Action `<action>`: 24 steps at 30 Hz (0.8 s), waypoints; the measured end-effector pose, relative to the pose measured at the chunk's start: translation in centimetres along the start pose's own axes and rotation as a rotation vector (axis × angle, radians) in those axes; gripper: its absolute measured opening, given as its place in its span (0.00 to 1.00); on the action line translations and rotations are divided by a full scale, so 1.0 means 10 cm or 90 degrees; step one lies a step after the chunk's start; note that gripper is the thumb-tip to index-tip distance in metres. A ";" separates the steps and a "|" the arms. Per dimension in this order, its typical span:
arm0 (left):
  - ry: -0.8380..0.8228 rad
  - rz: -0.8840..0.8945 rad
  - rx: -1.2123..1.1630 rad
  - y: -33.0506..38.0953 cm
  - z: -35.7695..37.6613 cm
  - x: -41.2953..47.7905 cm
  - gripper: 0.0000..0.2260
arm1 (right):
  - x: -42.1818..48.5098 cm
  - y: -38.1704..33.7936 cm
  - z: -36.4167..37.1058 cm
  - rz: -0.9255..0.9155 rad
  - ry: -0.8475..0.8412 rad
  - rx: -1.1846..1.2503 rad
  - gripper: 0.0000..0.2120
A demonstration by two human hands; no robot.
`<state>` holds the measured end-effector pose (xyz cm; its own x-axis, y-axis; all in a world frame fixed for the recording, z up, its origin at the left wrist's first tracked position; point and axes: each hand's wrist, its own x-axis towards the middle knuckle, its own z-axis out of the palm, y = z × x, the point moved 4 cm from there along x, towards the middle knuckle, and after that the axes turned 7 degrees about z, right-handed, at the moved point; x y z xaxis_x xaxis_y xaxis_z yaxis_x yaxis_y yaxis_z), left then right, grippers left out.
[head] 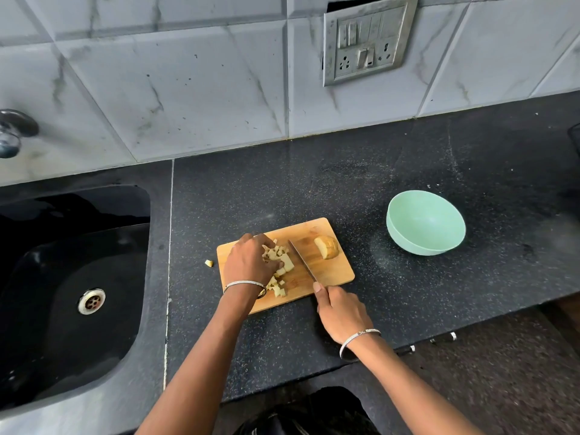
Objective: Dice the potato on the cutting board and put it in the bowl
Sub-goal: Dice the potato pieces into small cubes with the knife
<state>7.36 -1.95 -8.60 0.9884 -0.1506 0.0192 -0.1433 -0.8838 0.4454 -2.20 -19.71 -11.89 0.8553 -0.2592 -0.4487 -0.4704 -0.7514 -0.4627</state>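
A wooden cutting board [326, 271] lies on the dark counter. My left hand [249, 260] rests over a heap of diced potato pieces [280, 268] on the board's left half, fingers curled around some of them. My right hand [340, 312] grips the handle of a knife [303, 260], whose blade lies on the board just right of the heap. An uncut potato chunk [327, 247] sits at the board's far right corner. One loose cube [208, 263] lies on the counter left of the board. The mint green bowl [405, 233] stands empty to the right.
A black sink [72, 277] with a metal drain is sunk into the counter at left, a tap [14, 133] above it. A switch and socket plate [365, 42] is on the tiled wall. The counter's front edge runs just below my right wrist.
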 end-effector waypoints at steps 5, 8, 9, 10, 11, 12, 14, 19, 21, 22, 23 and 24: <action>-0.024 0.023 0.003 0.04 0.03 0.02 0.16 | -0.08 -0.06 0.09 -0.014 -0.094 0.154 0.26; -0.012 0.026 -0.006 0.04 0.06 0.00 0.16 | -0.07 -0.06 0.04 0.007 -0.107 0.244 0.26; -0.004 0.023 -0.013 0.02 0.07 -0.01 0.16 | -0.07 -0.07 0.03 -0.004 -0.104 0.240 0.26; 0.007 0.022 -0.024 0.02 0.08 -0.02 0.15 | -0.07 -0.08 0.00 -0.023 -0.090 0.225 0.26; 0.021 0.023 -0.037 0.01 0.08 -0.02 0.13 | -0.08 -0.10 -0.03 -0.045 -0.064 0.200 0.26; 0.036 0.026 -0.053 0.03 0.07 -0.01 0.12 | -0.07 -0.11 -0.08 -0.065 -0.033 0.173 0.27; 0.066 0.039 -0.079 0.08 0.06 0.00 0.10 | -0.07 -0.11 -0.16 -0.083 0.011 0.135 0.27; 0.096 0.101 -0.110 0.32 0.13 0.02 0.09 | -0.07 0.03 -0.22 -0.065 0.072 0.122 0.25; 0.079 0.129 -0.111 0.44 0.20 0.07 0.10 | -0.03 0.10 -0.30 -0.043 0.105 0.159 0.24; 0.067 0.141 -0.112 0.50 0.24 0.10 0.11 | -0.01 0.14 -0.33 -0.032 0.112 0.172 0.24; 0.054 0.150 -0.111 0.54 0.28 0.13 0.12 | 0.01 0.17 -0.36 -0.025 0.114 0.177 0.25; 0.042 0.157 -0.111 0.59 0.32 0.16 0.14 | 0.02 0.21 -0.38 -0.019 0.113 0.178 0.25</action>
<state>7.90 -8.82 -8.83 0.9268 -0.3169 0.2015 -0.3742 -0.7337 0.5672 -2.15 -23.61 -10.07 0.8823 -0.3601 -0.3032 -0.4654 -0.5705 -0.6767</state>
